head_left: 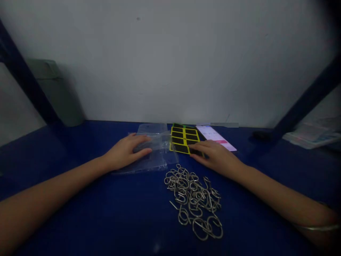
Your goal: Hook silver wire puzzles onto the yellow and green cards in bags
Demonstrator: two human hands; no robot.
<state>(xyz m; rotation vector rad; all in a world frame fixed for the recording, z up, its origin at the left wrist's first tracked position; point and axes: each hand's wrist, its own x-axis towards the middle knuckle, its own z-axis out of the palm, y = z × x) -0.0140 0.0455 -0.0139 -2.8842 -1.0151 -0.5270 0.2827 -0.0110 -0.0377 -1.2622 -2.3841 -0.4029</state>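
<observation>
My left hand (pixel 130 151) rests on a stack of clear plastic bags (pixel 157 156), its fingers apart and lying flat. Over the near corner of a black sheet with yellow grid lines (pixel 178 140) lies my right hand (pixel 213 154), fingers stretched out with thumb and forefinger apart. The sheet looks like a set of blank stickers, with a green edge showing behind it. Closer to me, a loose pile of bent metal wire hooks (pixel 195 199) sits on the blue table, touched by neither hand.
A lit phone (pixel 216 137) lies behind my right hand. At the far right are a dark small object (pixel 262 135) and some stacked papers or packets (pixel 314 135). A grey-green bin (pixel 57 94) stands at the back left. Blue posts (pixel 306 92) flank the blue table (pixel 106 220), with a wall behind.
</observation>
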